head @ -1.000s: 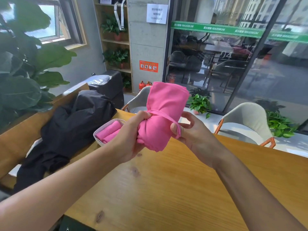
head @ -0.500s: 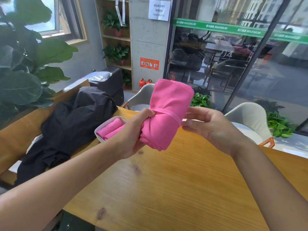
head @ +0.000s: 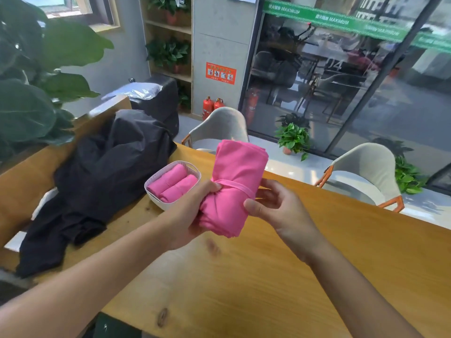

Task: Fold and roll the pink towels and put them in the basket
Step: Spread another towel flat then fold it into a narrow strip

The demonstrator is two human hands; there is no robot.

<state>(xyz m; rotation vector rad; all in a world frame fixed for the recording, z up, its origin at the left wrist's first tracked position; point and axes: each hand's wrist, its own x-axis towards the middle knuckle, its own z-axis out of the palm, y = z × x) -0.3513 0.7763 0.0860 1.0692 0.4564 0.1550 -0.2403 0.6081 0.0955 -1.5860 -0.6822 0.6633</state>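
the left hand (head: 192,211) covers the near side of the rolled pink towel (head: 235,189), its fingertips hidden behind the cloth. both forearms run off the bottom edge. the basket (head: 156,182) hides the lower parts of two rolled towels (head: 172,185). green door lettering (head: 334,19) is too blurred to read.

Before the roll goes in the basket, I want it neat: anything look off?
Yes. The pink towel in the left hand is a loose roll: cinched at the strap, flaring above, unlike the two snug rolled towels in the basket.
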